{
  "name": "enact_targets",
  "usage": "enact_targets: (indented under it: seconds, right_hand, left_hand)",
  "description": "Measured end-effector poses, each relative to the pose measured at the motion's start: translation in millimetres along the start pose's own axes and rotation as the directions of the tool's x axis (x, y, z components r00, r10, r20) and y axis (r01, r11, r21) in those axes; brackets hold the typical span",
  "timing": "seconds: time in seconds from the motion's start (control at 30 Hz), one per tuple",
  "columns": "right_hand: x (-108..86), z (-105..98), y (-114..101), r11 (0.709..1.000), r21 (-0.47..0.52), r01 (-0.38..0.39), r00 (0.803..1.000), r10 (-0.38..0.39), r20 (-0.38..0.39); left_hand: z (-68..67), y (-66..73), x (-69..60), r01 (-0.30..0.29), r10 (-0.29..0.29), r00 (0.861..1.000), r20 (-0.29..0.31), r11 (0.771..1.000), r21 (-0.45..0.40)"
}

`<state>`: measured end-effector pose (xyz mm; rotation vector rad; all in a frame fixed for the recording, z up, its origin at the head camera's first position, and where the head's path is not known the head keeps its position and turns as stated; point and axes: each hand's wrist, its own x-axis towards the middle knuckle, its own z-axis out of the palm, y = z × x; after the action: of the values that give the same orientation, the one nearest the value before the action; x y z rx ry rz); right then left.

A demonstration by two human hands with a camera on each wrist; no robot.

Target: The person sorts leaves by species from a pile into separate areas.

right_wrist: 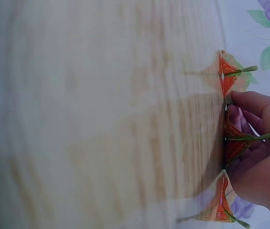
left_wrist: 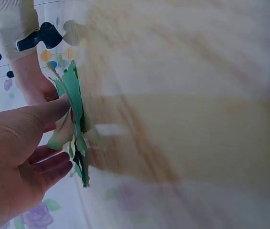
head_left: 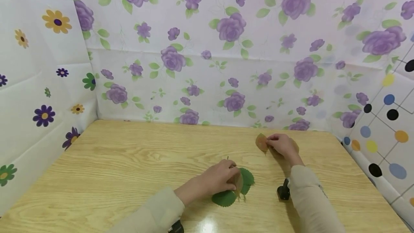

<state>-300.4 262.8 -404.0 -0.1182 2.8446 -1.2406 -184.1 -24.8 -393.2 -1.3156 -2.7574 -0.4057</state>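
Low over the table my left hand point(head_left: 218, 177) curls its thumb and fingers around a brownish-green leaf point(head_left: 238, 181). Green serrated leaves point(head_left: 224, 198) lie beneath and beside it; the left wrist view shows these green leaves point(left_wrist: 77, 100) edge-on near the thumb. Farther back on the right, my right hand point(head_left: 282, 145) pinches at the edge of an orange-brown leaf point(head_left: 261, 143). In the right wrist view a red-orange leaf point(right_wrist: 235, 138) lies under the palm, and another orange leaf point(right_wrist: 221, 202) is by the heel of the hand.
The wood-grain table point(head_left: 129, 161) meets a rose-patterned cloth point(head_left: 207, 78) at the back. Flowered cloth point(head_left: 35, 92) hangs on the left, dotted cloth point(head_left: 381, 128) on the right. A black wrist device point(head_left: 284, 190) sits by the right sleeve.
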Motion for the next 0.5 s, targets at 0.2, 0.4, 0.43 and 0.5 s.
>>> enact_targets:
  seconds: [0.2,0.4,0.43,0.5]
  right_hand:
    - [0.4,0.3,-0.2,1.0,0.001,0.008,1.0,-0.008,-0.007]
    - [1.6,0.3,1.1,0.999,-0.035,0.02,1.0,-0.02,-0.001]
    - [1.8,0.3,1.4,0.999,-0.044,0.024,1.0,-0.024,0.001]
    - [2.2,0.2,1.7,0.998,-0.056,0.032,1.0,-0.031,0.004]
  left_hand:
    - [0.3,1.2,2.4,-0.048,0.045,0.998,-0.049,0.997,-0.052]
    - [2.5,0.0,2.0,-0.108,0.092,0.988,-0.122,0.986,-0.125]
    - [2.8,-0.5,1.7,-0.108,0.089,0.988,-0.127,0.983,-0.146]
    - [2.3,-0.9,1.1,-0.095,0.072,0.99,-0.123,0.976,-0.194]
